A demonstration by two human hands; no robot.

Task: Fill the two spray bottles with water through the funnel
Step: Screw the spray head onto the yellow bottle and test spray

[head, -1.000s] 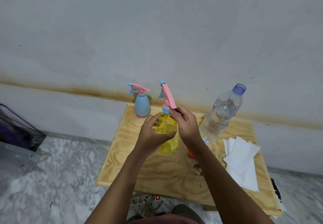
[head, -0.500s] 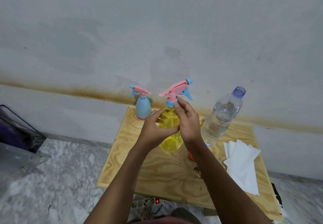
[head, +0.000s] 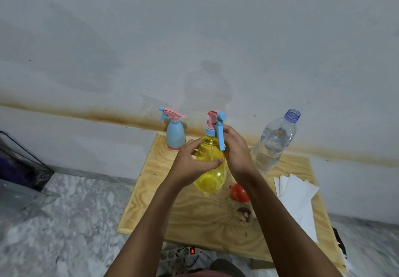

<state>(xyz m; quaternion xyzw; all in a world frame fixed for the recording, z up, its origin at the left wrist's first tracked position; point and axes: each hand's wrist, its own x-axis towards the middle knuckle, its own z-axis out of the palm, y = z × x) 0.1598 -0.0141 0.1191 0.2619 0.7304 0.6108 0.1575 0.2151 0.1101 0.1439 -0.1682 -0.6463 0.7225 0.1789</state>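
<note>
Pale, stained wall rises behind a low plywood table [head: 151, 190] on a marble floor. The left hand [head: 190, 164] wraps the body of the yellow spray bottle [head: 212, 175], thumb across its front, while the right hand [head: 236, 149] closes its fingers on the neck just under the pink-and-blue spray head [head: 216, 123]. The bottle is upright near the table's middle; whether its base touches the wood is hard to tell. Half a second ago the nozzle pointed right; now the blue trigger faces the camera. A red funnel [head: 238, 193] is partly hidden behind the right wrist. Beyond stand the blue spray bottle [head: 175, 135] at the far left corner and an uncapped water bottle [head: 273, 145], half full, near the far edge. White paper sheets [head: 298, 196] lie along the right edge.
</note>
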